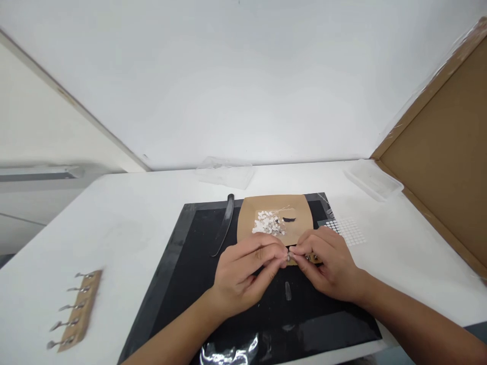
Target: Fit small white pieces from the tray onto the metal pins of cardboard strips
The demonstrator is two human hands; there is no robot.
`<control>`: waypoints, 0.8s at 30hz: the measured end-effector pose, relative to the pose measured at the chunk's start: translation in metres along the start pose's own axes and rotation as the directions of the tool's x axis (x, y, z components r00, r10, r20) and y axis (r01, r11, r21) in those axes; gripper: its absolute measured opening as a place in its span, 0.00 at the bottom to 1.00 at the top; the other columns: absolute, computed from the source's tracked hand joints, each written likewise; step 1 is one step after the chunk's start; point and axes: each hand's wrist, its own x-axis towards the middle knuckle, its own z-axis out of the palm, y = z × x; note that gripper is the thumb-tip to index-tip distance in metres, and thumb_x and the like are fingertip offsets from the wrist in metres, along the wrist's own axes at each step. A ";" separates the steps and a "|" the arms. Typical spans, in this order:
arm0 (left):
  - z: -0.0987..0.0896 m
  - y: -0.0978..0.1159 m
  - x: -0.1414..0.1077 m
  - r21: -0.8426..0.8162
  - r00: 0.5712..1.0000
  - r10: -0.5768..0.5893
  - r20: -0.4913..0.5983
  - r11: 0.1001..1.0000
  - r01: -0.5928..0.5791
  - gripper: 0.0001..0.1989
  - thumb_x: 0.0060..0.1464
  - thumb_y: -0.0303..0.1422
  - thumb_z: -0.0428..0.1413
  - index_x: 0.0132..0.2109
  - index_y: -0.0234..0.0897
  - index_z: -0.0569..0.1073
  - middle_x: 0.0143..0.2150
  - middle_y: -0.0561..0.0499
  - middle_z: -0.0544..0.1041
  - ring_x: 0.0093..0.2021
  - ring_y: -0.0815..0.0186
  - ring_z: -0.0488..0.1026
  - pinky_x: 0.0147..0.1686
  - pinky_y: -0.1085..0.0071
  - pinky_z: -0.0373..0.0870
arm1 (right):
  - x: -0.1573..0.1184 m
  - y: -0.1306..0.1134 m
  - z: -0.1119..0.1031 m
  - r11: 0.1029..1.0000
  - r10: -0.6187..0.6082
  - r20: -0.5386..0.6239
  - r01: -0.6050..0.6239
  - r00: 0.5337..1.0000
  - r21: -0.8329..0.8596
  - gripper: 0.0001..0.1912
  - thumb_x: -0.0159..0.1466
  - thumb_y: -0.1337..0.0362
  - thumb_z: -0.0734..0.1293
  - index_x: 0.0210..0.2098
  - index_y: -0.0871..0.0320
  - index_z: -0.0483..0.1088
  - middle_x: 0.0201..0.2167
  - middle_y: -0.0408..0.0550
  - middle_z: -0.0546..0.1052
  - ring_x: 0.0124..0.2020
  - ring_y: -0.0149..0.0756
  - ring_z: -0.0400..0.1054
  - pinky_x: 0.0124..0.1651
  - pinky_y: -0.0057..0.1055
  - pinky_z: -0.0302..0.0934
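My left hand (pixel 249 268) and my right hand (pixel 329 261) meet over the black mat (pixel 198 294), thumbs and forefingers pinched together. Between their fingertips is a tiny shiny piece, too small to name. Just behind it, partly covered by my right hand, lies a tan strip with small metal clips (pixel 312 257). A small clear nail-shaped piece (pixel 288 291) rests on the mat below my hands. Beyond them a brown card (pixel 247 205) bears a pile of white petal-like pieces (pixel 268 223) and a small dark piece (pixel 289 219).
A black curved tool (pixel 227 220) lies left of the card. Further left stands a second tan strip with several metal clips (pixel 81 309). At the right are a sheet of white dots (pixel 348 231), a clear plastic tray (pixel 373 180) and a cardboard box (pixel 445 137). Clear plastic packaging (pixel 224 173) lies behind.
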 end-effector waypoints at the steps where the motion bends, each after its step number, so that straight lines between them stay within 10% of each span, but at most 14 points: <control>1: 0.000 0.001 0.000 0.017 1.000 0.002 -0.007 1.000 -0.002 0.10 0.62 0.16 0.58 0.43 0.33 0.79 0.38 0.47 0.81 0.38 0.68 0.80 0.41 0.74 0.79 | 0.000 0.000 0.001 1.000 0.020 0.006 -0.021 1.000 0.014 0.03 0.72 0.68 0.68 0.40 0.56 0.71 0.32 0.43 0.80 0.32 0.33 0.74 0.37 0.33 0.59; 14: -0.002 -0.031 -0.007 0.372 0.965 -0.032 -0.262 0.919 0.132 0.10 0.67 0.22 0.58 0.48 0.38 0.82 0.43 0.48 0.84 0.43 0.65 0.81 0.48 0.68 0.81 | -0.002 0.005 0.003 0.995 0.045 -0.047 -0.050 0.998 -0.091 0.04 0.72 0.68 0.68 0.39 0.55 0.71 0.32 0.43 0.80 0.32 0.34 0.73 0.37 0.34 0.61; 24: -0.003 -0.052 -0.019 0.554 0.977 -0.055 -0.208 0.816 0.164 0.12 0.66 0.23 0.59 0.52 0.39 0.83 0.47 0.48 0.85 0.46 0.62 0.82 0.49 0.63 0.80 | -0.002 0.008 0.004 0.988 0.063 -0.035 -0.068 0.997 -0.141 0.05 0.73 0.68 0.68 0.38 0.55 0.71 0.34 0.44 0.81 0.33 0.34 0.74 0.38 0.34 0.61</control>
